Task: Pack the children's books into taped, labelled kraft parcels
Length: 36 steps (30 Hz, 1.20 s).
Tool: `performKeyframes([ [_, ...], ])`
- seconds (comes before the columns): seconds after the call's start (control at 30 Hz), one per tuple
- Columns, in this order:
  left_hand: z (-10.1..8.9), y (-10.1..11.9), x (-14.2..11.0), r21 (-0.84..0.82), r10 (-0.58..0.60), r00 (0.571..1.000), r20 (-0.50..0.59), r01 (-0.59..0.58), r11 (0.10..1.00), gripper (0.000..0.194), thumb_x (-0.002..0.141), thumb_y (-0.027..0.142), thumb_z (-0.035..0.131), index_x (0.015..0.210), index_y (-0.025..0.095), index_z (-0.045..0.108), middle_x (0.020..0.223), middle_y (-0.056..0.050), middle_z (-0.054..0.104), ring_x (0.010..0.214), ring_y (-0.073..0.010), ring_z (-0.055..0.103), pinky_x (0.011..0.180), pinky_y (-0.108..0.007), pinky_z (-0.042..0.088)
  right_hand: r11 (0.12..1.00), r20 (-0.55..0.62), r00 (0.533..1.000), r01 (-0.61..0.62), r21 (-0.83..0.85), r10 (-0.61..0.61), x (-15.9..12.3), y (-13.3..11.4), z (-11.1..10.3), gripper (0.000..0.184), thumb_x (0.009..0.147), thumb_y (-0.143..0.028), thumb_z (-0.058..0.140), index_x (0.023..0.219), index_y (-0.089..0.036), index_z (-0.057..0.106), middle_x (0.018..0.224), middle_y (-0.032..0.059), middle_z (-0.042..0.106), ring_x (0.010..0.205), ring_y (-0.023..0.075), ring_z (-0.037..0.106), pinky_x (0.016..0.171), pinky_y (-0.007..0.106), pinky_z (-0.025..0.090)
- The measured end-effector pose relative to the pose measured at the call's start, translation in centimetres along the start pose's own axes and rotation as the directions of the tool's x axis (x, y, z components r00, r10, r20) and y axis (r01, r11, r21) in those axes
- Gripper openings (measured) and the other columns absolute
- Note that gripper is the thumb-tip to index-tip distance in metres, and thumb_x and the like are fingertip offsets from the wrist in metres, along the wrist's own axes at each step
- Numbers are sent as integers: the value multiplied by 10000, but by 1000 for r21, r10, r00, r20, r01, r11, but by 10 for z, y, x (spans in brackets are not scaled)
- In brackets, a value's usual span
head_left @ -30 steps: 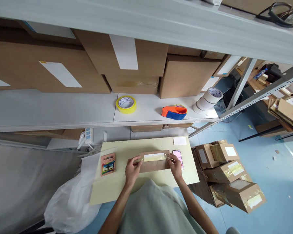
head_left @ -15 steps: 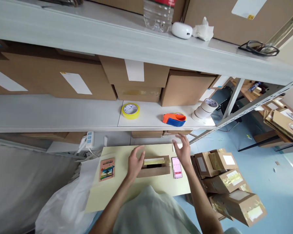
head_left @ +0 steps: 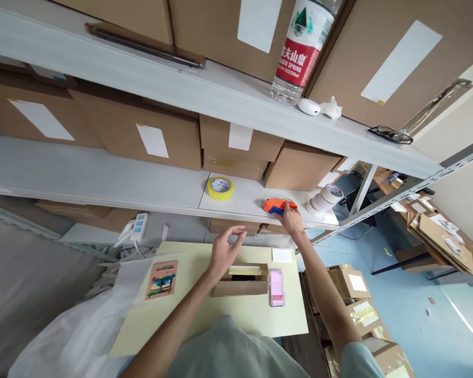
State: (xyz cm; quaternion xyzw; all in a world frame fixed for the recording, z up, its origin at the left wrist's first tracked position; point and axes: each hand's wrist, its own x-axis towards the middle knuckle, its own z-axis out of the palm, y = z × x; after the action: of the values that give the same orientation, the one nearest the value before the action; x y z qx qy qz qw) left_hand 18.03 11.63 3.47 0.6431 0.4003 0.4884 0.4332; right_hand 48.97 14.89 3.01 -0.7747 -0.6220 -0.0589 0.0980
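Note:
My right hand [head_left: 291, 219] reaches up to the middle shelf, its fingers closed on an orange and blue tape dispenser [head_left: 273, 205]. Over the table, my left hand [head_left: 225, 251] hovers with thumb and fingers apart, holding nothing. Just below it lies a small cardboard box [head_left: 240, 288] with its top gap showing a dark inside and a yellowish tape strip along the far side. A phone [head_left: 276, 287] with a pink screen lies to the right of the box.
On the middle shelf, a yellow tape roll [head_left: 220, 188] and stacked white rolls [head_left: 325, 199] flank the dispenser. A picture card [head_left: 161, 280] lies on the pale table [head_left: 205, 328]. Taped cartons [head_left: 362, 312] are piled at the right. A water bottle [head_left: 299, 58] stands on the upper shelf.
My right hand has moved from above the phone up to the shelf and taken hold of the tape dispenser. My left hand stays near the box. The view has shifted.

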Motion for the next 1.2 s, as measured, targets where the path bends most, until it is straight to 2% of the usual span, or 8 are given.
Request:
performKeyframes([
  [0.1, -11, -2, -11, 2, -1, 1000, -23, 1, 1000, 255, 997, 451, 676, 1080, 231, 775, 1003, -51, 826, 1001, -248, 790, 978, -383, 608, 998, 28, 997, 67, -17, -67, -20, -10, -6, 522, 1050, -557, 663, 1336, -135, 547, 1001, 190, 815, 939, 355, 794, 819, 390, 569],
  [0.2, -26, 0, -23, -1, 35, 997, -66, -35, 999, 237, 1010, 432, 674, 1098, 233, 769, 1070, -54, 820, 1038, -239, 777, 991, -373, 605, 975, 0, 975, 221, 4, -221, -52, -26, -13, 495, 1083, -596, 574, 1329, -169, 537, 1020, 177, 809, 947, 353, 795, 801, 400, 594],
  [0.37, -51, 12, -44, 50, 127, 987, -97, -123, 991, 272, 1027, 354, 654, 1265, 249, 732, 1304, -66, 780, 1227, -239, 729, 1100, -391, 576, 883, -104, 883, 465, 64, -457, -106, -54, -33, 440, 1108, -595, 516, 1294, -197, 525, 1045, 163, 786, 964, 332, 781, 776, 409, 625],
  [0.53, -66, 21, -64, 149, 261, 964, -46, -252, 956, 291, 1008, 323, 672, 1287, 274, 735, 1229, -72, 798, 1192, -260, 724, 1053, -433, 586, 796, -145, 795, 602, 59, -590, -132, -75, -54, 321, 1123, -500, 522, 1243, -203, 521, 942, 120, 753, 853, 297, 758, 728, 405, 625],
  [0.7, -69, 13, -80, 264, 359, 931, -70, -329, 907, 221, 974, 372, 782, 1185, 307, 769, 1087, -35, 828, 1052, -241, 748, 953, -417, 575, 742, -144, 743, 667, 76, -653, -142, -92, -66, 277, 1107, -425, 579, 1263, -211, 497, 890, 86, 740, 805, 288, 735, 702, 397, 612],
  [0.87, -73, 6, -91, 346, 382, 921, -81, -334, 877, 139, 995, 408, 779, 1107, 327, 799, 995, 3, 838, 956, -209, 752, 901, -388, 561, 716, -115, 720, 694, 79, -685, -149, -106, -76, 268, 1113, -421, 572, 1258, -214, 484, 888, 84, 729, 825, 290, 731, 697, 401, 608],
  [1.07, -81, 14, -98, 346, 469, 873, -137, -401, 848, 236, 996, 350, 788, 1231, 363, 773, 1046, 24, 839, 963, -195, 735, 892, -368, 534, 705, -107, 713, 702, 106, -693, -156, -116, -84, 265, 1120, -404, 555, 1278, -209, 469, 928, 102, 727, 835, 286, 725, 706, 404, 625],
  [1.2, -85, 21, -104, 313, 433, 893, -127, -378, 871, 295, 1000, 270, 781, 1282, 348, 742, 1054, 18, 838, 967, -193, 716, 880, -362, 518, 687, -104, 697, 717, 114, -710, -159, -121, -87, 275, 1115, -396, 559, 1280, -205, 451, 900, 91, 718, 807, 288, 718, 685, 400, 623],
])
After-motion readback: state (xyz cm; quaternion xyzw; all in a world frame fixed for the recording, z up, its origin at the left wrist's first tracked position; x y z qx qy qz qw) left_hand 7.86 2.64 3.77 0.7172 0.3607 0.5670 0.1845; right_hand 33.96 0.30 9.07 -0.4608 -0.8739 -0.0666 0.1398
